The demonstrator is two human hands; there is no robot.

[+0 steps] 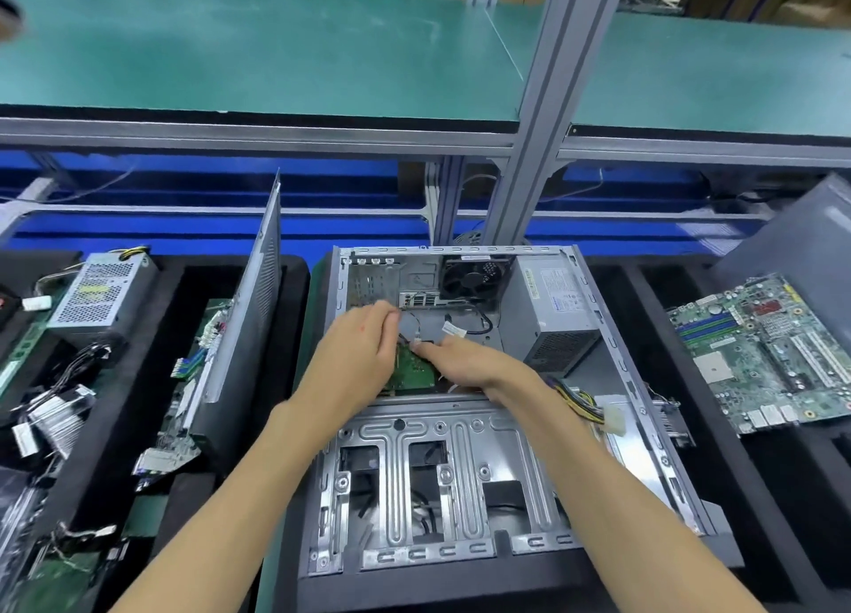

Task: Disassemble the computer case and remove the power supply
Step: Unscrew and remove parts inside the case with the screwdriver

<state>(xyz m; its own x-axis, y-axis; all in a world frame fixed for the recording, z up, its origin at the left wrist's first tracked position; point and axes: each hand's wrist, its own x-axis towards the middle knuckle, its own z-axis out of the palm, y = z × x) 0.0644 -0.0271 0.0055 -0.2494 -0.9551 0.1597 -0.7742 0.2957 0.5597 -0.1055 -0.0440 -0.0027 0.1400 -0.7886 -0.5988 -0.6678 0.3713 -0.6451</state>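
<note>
The open grey computer case (617, 350) lies on its side in front of me, its side panel off. The grey power supply (550, 308) sits in the case's far right corner beside a black fan (474, 277). Its bundle of coloured cables (581, 398) trails along the right wall to a white plug. Both hands reach into the middle of the case over a small green circuit board (414, 373). My left hand (364, 350) has its fingers curled above the board. My right hand (465, 364) pinches something small at the board's top edge; what it is cannot be made out.
A removed side panel (251, 299) stands upright left of the case. Further left lie another power supply (103, 292), boards and loose cables. A bare motherboard (764, 354) rests on the right. A metal post (548, 106) and green shelf rise behind the case.
</note>
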